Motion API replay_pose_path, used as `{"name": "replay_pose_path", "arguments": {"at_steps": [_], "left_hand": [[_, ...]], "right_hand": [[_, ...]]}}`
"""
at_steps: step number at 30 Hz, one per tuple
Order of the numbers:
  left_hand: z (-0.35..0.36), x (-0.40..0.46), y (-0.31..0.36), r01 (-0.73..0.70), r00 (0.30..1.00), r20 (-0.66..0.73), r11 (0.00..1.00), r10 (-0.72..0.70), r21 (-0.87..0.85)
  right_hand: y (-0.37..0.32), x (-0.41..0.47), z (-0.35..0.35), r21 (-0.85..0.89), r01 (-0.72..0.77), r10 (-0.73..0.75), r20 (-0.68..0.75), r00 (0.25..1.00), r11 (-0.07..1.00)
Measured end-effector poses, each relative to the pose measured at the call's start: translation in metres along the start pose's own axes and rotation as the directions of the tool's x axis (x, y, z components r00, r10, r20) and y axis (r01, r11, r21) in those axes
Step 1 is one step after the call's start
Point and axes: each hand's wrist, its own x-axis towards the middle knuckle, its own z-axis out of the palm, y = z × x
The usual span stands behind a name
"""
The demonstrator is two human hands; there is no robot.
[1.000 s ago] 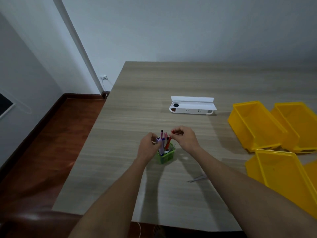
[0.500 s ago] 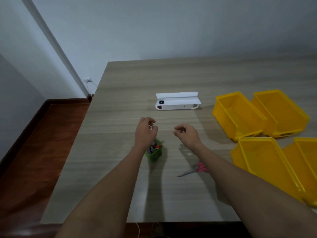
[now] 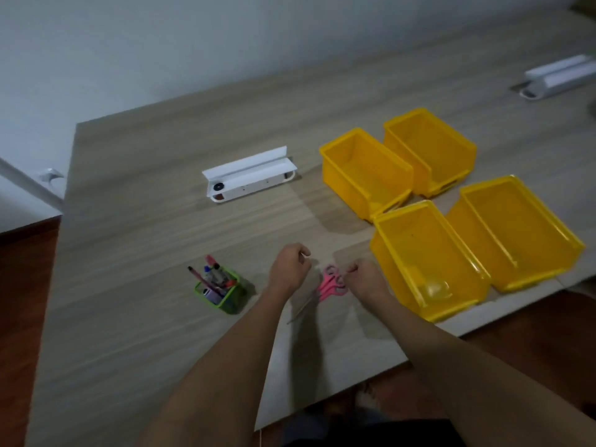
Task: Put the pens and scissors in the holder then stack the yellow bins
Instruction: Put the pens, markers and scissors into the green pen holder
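Holder: we see the green mesh holder (image 3: 222, 293) standing upright on the wooden table (image 3: 145, 240), near its front edge; this is our landmark.
Pens: the pens (image 3: 213, 277) stand inside the holder, leaning toward its left and back.
Scissors: the pink-handled scissors (image 3: 329, 285) lie flat on the table to the right of the holder, handles away from us, blades pointing toward the front edge.
Left hand: our left hand (image 3: 288, 272) hovers between the holder and the scissors, fingers curled in loosely, holding nothing.
Right hand: our right hand (image 3: 366, 279) is just right of the scissors, fingertips pinched at the pink handles; we cannot tell whether it grips them yet.
Yellow bins: four yellow bins (image 3: 425, 256) sit unstacked, well to the right of the holder, two in front and two behind.
White power strip box: the white power strip box (image 3: 248, 177) lies behind the holder, well apart from it.
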Motion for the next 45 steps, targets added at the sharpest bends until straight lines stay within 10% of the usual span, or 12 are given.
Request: {"name": "replay_pose_path", "arguments": {"at_steps": [17,33,45], "left_hand": [[0.071,0.041,-0.003,0.048,0.983,0.176,0.997,-0.059,0.066],[0.012,0.024,-0.02,0.172,0.983,-0.035,0.966,-0.182,-0.193],[-0.115,-0.013,0.004,0.042,0.89,-0.43,0.964,-0.155,-0.261]], "right_hand": [[0.027,-0.002,0.012,0.107,-0.065,0.063,0.021,0.998,0.992],[0.006,0.01,0.025,-0.112,-0.154,0.158,0.029,0.987,0.982],[-0.12,-0.007,0.003,0.192,0.297,-0.314,0.067,0.947,0.935]]}}
